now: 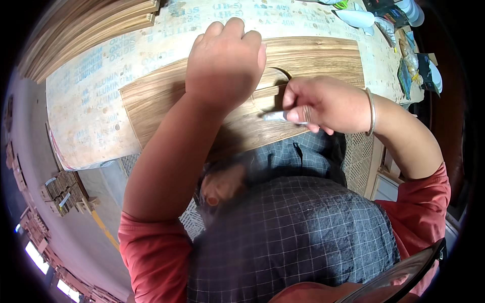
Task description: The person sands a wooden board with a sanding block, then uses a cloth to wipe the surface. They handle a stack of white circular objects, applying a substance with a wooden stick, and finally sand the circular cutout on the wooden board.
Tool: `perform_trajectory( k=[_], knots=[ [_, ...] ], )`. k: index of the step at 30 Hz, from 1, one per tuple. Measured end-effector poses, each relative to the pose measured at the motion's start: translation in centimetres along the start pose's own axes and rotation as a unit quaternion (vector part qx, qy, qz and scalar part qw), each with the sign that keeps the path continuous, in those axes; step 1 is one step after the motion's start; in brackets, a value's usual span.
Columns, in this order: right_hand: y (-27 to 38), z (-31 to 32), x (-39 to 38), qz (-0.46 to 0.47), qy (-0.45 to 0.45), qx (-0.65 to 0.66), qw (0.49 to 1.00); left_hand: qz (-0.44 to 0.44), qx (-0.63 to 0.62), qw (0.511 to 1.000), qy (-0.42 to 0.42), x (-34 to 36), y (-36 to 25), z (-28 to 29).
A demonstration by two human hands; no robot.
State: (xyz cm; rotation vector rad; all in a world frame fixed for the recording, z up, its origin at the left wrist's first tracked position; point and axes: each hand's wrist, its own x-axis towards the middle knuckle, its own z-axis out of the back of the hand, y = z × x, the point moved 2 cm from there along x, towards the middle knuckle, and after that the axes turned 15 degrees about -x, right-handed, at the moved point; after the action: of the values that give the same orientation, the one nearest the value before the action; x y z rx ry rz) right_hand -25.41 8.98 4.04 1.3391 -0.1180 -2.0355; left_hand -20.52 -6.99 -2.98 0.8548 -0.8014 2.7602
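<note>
A brown wood-grained board [323, 58] lies across the table in front of me. My left hand [225, 63] is raised above its middle, back of the hand up and fingers curled closed; whatever they may hold is hidden. To its right, my right hand [328, 103] is closed over the board's near edge. Its thumb and fingers pinch a slim, pale, pen-shaped tool [276, 116] that points left. Between the two hands a thin strip [284, 71] bends in a curve above the board. Its far end cannot be made out.
Wood-grained boards [96, 30] are stacked at the far left of the pale, printed table top [86, 116]. Sheets of paper [353, 19], bags and small packages crowd the far right corner. Below left, more wood pieces [65, 192] stand on the floor.
</note>
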Motion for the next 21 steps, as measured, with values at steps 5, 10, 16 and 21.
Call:
perform_trajectory(
  k=[5, 10, 16, 21],
  knots=[
    [1.0, 1.5, 0.1, -0.001, -0.083, -0.381, 0.921, -0.005, -0.005, 1.000, -0.003, 0.1, 0.0, -0.2],
    [1.4, 1.7, 0.5, 0.014, -0.142, -0.523, 0.840, -0.044, 0.006, 0.998, -0.048, -0.1, 0.6, -0.8],
    [-0.5, 0.4, 1.3, 0.153, -0.220, -0.454, 0.850, -0.010, 0.009, 1.000, -0.014, 0.3, -0.1, -0.8],
    [0.3, -1.1, 1.4, 0.010, -0.213, -0.315, 0.925, 0.015, 0.002, 1.000, 0.020, 0.3, -0.4, -0.3]
  ],
)
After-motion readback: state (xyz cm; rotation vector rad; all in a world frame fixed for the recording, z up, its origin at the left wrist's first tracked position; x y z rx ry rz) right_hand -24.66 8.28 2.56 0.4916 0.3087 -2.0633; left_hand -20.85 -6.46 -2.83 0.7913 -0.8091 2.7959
